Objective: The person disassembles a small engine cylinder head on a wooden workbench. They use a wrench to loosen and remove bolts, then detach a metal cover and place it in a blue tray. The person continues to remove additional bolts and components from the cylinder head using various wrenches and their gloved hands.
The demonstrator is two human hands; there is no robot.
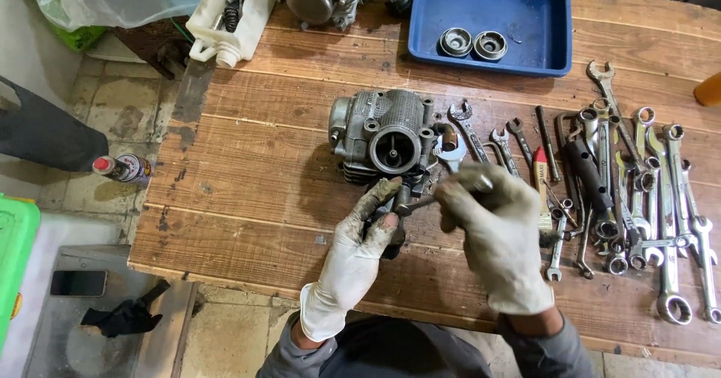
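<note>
We pinch a small dark part [390, 224] in our left hand [359, 252], our right hand [492, 231] gripping a thin tool [415, 205]; oily gloves could let either slip onto the wooden table [248, 205].

**Gloved hands work a small part beside an engine cylinder head**

On a wooden table [248, 168], the left hand [359, 237], in a dirty white glove, pinches a small dark metal part [396, 207]. The right hand [492, 228], also gloved, grips a thin metal tool [417, 204] whose tip meets that part. Just beyond the hands sits a grey cylinder head [383, 138]. A spread of wrenches [638, 190] lies to the right. A blue tray [488, 18] holding two round metal caps [473, 44] stands at the far edge.
</note>
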